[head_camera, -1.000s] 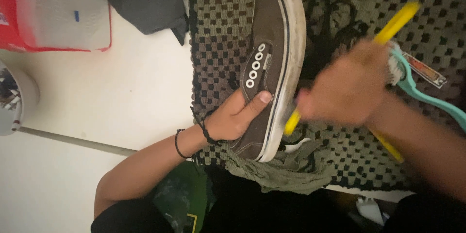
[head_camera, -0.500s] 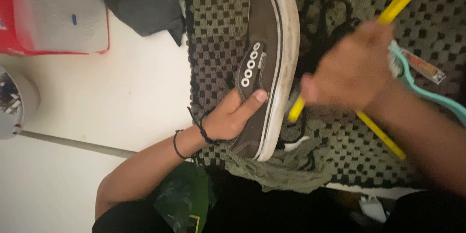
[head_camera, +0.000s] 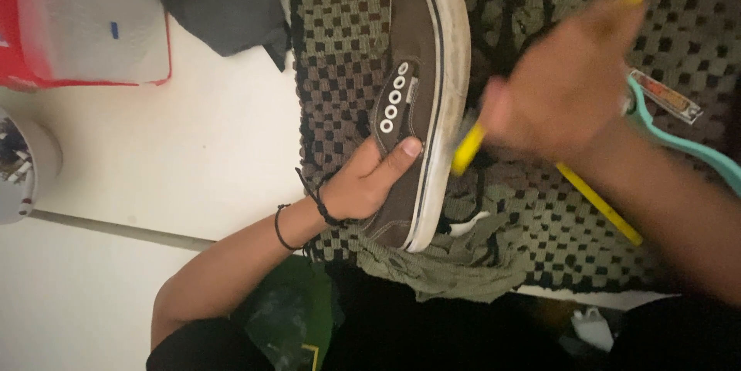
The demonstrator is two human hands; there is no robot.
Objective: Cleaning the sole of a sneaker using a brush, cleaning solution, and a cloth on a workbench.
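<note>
Below me the white floor (head_camera: 193, 155) runs off to the left, with a pale seam line crossing it, and a checked green-and-black mat (head_camera: 540, 209) covers the right part of the view. Up in the left corner sits a red-rimmed plastic container (head_camera: 85, 20), a dark cloth (head_camera: 220, 0) lies just beside it against the mat's edge, and a white cup (head_camera: 23, 166) of small things stands at the far left. On the mat I see black laces (head_camera: 509, 8) in a loose tangle, a teal plastic handle (head_camera: 687, 151) curving off to the right, and a crumpled olive rag (head_camera: 455, 263) under the shoe's heel. My left hand (head_camera: 367, 186) holds the brown canvas shoe (head_camera: 421, 101) tipped on its side over the mat, white eyelets showing; my fingers (head_camera: 401, 151) wrap the heel end, the thumb laid flat across the canvas near the opening, black cords round my wrist. My right hand (head_camera: 567, 81) is blurred, closed in a fist around a yellow-handled brush (head_camera: 471, 147), whose lower end meets the shoe's dirty white rubber sole edge. How tightly those fingers are curled I cannot tell through the blur. A second yellow stick (head_camera: 598, 205) lies on the mat beneath my right forearm.
</note>
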